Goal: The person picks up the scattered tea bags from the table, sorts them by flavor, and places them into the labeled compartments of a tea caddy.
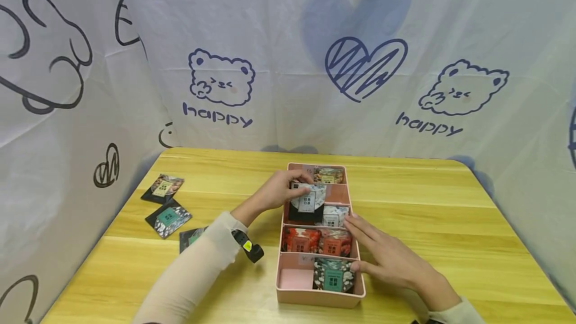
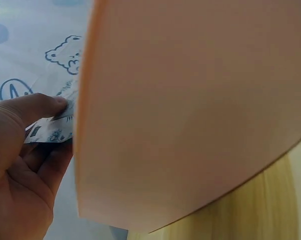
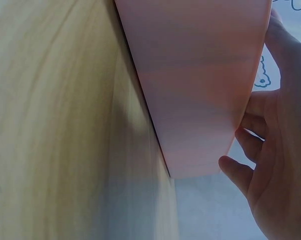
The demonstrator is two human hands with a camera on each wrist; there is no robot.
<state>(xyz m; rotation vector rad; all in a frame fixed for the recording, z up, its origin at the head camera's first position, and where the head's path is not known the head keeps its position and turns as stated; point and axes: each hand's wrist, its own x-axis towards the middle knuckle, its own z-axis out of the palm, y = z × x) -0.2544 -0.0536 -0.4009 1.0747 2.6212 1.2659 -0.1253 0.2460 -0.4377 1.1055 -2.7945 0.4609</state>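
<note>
My left hand pinches a white and black square sachet between thumb and fingers, over the second compartment from the back of a pink divided box. In the left wrist view the thumb lies on top of the sachet, beside the box wall. Another white sachet stands in the same compartment, to the right. My right hand rests along the box's right rim, fingers extended, the thumb near a green-labelled sachet in the front compartment.
Red sachets fill the third compartment, and a yellow-labelled one sits in the back compartment. On the table's left lie a yellow-labelled sachet, a green-labelled one, and another partly hidden by the left sleeve. A printed white curtain stands behind.
</note>
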